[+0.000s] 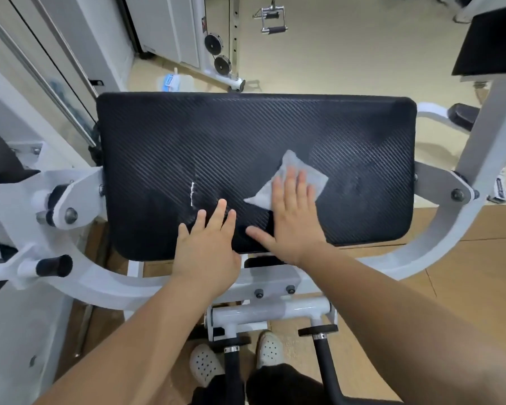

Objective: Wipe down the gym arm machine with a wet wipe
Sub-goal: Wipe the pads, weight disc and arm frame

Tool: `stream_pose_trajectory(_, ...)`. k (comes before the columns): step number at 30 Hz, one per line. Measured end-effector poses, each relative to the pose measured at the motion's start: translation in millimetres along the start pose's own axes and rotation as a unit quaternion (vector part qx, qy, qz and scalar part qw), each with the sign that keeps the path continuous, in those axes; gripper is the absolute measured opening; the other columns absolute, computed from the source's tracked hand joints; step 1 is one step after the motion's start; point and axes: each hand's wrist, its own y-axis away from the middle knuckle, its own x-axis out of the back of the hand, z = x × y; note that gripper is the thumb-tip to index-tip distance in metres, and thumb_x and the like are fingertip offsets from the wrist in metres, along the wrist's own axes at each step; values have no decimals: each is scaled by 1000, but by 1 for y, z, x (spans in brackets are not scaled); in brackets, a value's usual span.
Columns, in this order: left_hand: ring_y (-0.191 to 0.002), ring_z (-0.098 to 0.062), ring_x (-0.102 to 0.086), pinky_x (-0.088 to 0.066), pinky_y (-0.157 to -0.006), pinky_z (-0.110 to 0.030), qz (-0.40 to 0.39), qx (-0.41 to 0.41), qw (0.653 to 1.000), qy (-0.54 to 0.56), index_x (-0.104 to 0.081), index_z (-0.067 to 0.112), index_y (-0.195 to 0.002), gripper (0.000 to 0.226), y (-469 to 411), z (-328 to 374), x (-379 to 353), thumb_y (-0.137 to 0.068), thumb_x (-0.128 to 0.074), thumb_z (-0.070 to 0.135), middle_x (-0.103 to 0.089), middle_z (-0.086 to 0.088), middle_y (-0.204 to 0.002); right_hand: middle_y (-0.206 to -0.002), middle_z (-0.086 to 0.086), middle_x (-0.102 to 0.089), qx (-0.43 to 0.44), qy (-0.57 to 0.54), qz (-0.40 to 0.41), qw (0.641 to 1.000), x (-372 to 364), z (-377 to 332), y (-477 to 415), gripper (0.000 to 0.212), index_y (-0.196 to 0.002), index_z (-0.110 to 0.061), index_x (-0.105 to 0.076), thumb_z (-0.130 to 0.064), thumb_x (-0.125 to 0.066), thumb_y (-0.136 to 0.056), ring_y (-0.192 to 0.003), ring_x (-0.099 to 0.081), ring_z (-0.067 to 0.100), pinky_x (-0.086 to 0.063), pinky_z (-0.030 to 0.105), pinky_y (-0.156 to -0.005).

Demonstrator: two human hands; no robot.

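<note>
The arm machine's black ribbed pad (187, 135) fills the middle of the view, carried on a white steel frame (275, 314). A white wet wipe (310, 173) lies flat on the pad right of centre. My right hand (292, 220) presses on it with straight fingers, covering its near half. My left hand (208, 244) rests flat on the pad's near edge, fingers spread, holding nothing. A short whitish scuff (192, 194) marks the pad just left of the hands.
Two black grip handles (324, 358) stick out below the pad, above my feet in white clogs (205, 363). A pack of wipes (172, 81) lies on the floor behind the pad. A cable tower with pulleys (218, 54) and a hanging handle (272, 19) stand beyond.
</note>
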Motion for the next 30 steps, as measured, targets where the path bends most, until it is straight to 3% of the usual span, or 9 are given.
stream_pose_trajectory(4, -156, -31, -5, -21, -122, -55, -17, 5, 1000, 7, 0, 25, -161, 80, -3, 1, 4, -98, -46, 40, 18, 3, -168, -170, 17, 12, 225, 98, 7, 969, 16, 42, -26, 104, -164, -12, 4, -83, -18, -92, -157, 12, 39, -6, 57, -127)
stream_pose_trajectory(10, -156, -31, 7, -16, -124, -56, -63, 46, 996, 43, 6, 27, -161, 89, -6, 10, 7, -95, -53, 22, 30, 9, -164, -169, 23, 12, -123, -40, 91, 987, 83, 54, -114, 108, -163, -6, 6, -84, -6, -90, -156, 12, 44, 3, 57, -126)
stream_pose_trajectory(13, -156, -31, 8, -18, -122, -56, -75, 60, 995, 39, 6, 26, -161, 92, -6, 16, 9, -91, -53, 16, 29, 8, -164, -171, 15, 12, 79, 17, 71, 994, 74, 5, -116, 94, -164, -11, 5, -76, -9, -97, -156, 14, 39, 3, 57, -127)
stream_pose_trajectory(15, -156, -32, 7, -21, -121, -57, -76, 66, 994, 30, 5, 26, -161, 90, -6, 19, 11, -91, -52, 18, 28, 7, -165, -172, 5, 11, 241, 72, 30, 967, 62, -10, -108, 85, -165, -19, 4, -71, -7, -99, -157, 17, 33, 5, 53, -127)
stream_pose_trajectory(19, -156, -28, 6, -22, -122, -56, -90, 90, 991, 31, 3, 27, -161, 84, -7, 26, 16, -96, -49, 26, 26, 10, -165, -171, -6, 13, 318, 97, 4, 943, 69, 33, -108, 81, -164, -28, 7, -72, 1, -95, -157, 18, 23, 7, 46, -128)
stream_pose_trajectory(21, -156, -28, 6, -22, -122, -55, -85, 104, 990, 47, 0, 27, -162, 82, -6, 31, 17, -96, -49, 27, 24, 11, -166, -171, -1, 16, 243, 81, 32, 966, 70, 68, -104, 83, -164, -29, 9, -75, -5, -97, -157, 17, 26, 3, 49, -128)
stream_pose_trajectory(24, -156, -28, 1, -21, -122, -55, -73, 132, 987, 54, -9, 25, -161, 77, -8, 41, 17, -96, -48, 29, 16, 8, -168, -169, 15, 19, 18, 13, 90, 996, 71, 133, -92, 91, -164, -20, 11, -78, -8, -96, -157, 15, 36, 5, 55, -127)
stream_pose_trajectory(27, -151, -27, -22, -25, -121, -55, -6, 152, 988, 4, -44, 19, -148, 56, -14, 57, 24, -96, -47, 38, -22, -3, -166, -168, 24, 14, -174, -109, 107, 973, 71, 178, -74, 98, -163, -10, 6, -78, -12, -95, -157, 11, 39, 1, 60, -126)
stream_pose_trajectory(30, -133, -28, -46, -36, -112, -56, 102, 109, 989, -12, -67, 17, -119, 38, -22, 88, 28, -91, -53, 39, -58, -5, -131, -169, 24, 10, -143, -110, 103, 978, 50, 168, -47, 98, -163, -7, 3, -75, -19, -96, -156, 9, 42, 0, 62, -125)
